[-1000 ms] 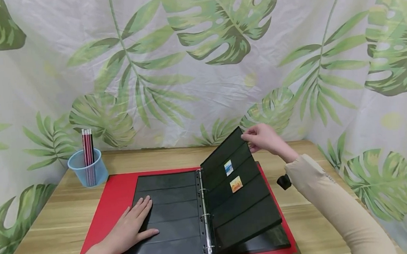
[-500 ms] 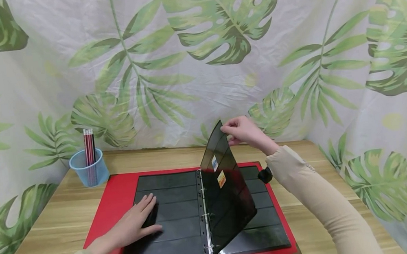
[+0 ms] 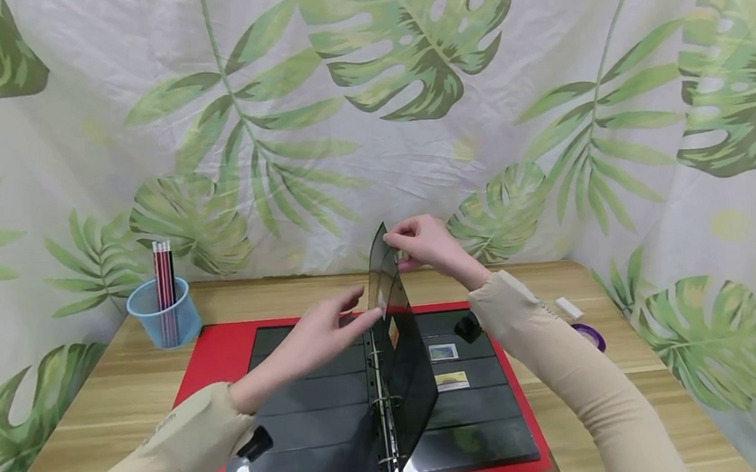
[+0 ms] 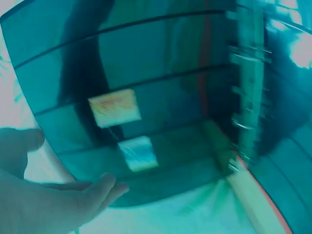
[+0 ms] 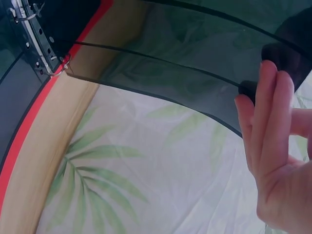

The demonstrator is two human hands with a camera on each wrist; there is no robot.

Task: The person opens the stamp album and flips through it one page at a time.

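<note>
A red ring binder (image 3: 187, 383) lies spread on the table, with black pocket pages on both sides of its rings. My right hand (image 3: 430, 250) pinches the far outer corner of one translucent pocket page (image 3: 412, 392), which stands nearly upright over the rings. Two stamps sit in that page, an orange one (image 4: 116, 108) and a blue one (image 4: 139, 153). Held in the air over the left page, my left hand (image 3: 319, 329) has its fingers extended and thumb apart, close to the raised page. On the right page below, a bluish stamp (image 3: 443, 352) and a yellow stamp (image 3: 452, 381) show.
A blue mesh cup (image 3: 185, 327) with several pencils (image 3: 165, 287) stands at the table's back left. Beyond my right forearm lie a small white block (image 3: 569, 308) and a purple ring-shaped item (image 3: 589, 335). A leaf-patterned cloth (image 3: 399, 173) hangs behind the table.
The right hand has swung the page leftward from a low tilt to nearly upright, uncovering stamps on the page beneath. My left hand has lifted off the left page and moved toward the raised one.
</note>
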